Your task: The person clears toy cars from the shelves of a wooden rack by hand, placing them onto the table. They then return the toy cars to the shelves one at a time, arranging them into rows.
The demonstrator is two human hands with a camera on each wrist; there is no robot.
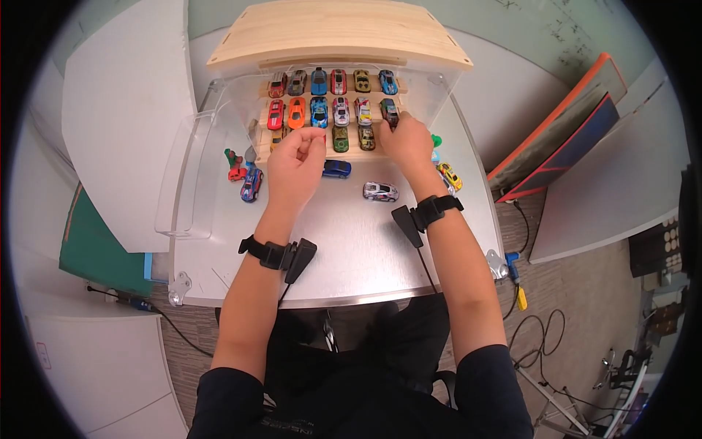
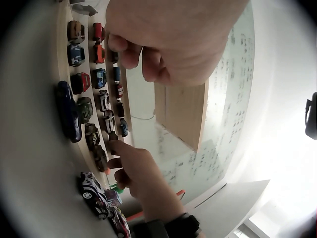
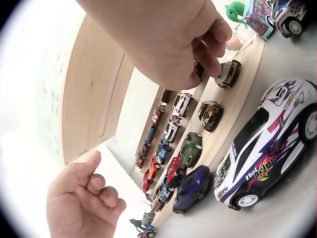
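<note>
My right hand (image 1: 409,146) reaches to the right end of the middle row on a tiered wooden rack (image 1: 292,156). Its thumb and forefinger pinch the near end of a dark toy car (image 1: 389,108). Just below those fingertips, in the right wrist view, a gold-and-black toy car (image 3: 229,74) ends the bottom row. My left hand (image 1: 296,164) hovers before the rack's left part with fingers loosely curled, holding nothing. It hides part of the bottom row, where a green toy car (image 1: 341,139) and a camouflage toy car (image 1: 366,137) show.
A dark blue car (image 1: 337,169) and a white car (image 1: 381,192) stand on the metal table (image 1: 344,256) before the rack. More toys lie left, including a blue-red car (image 1: 251,183), and right, including a yellow car (image 1: 450,176). A wooden board (image 1: 340,33) rises behind.
</note>
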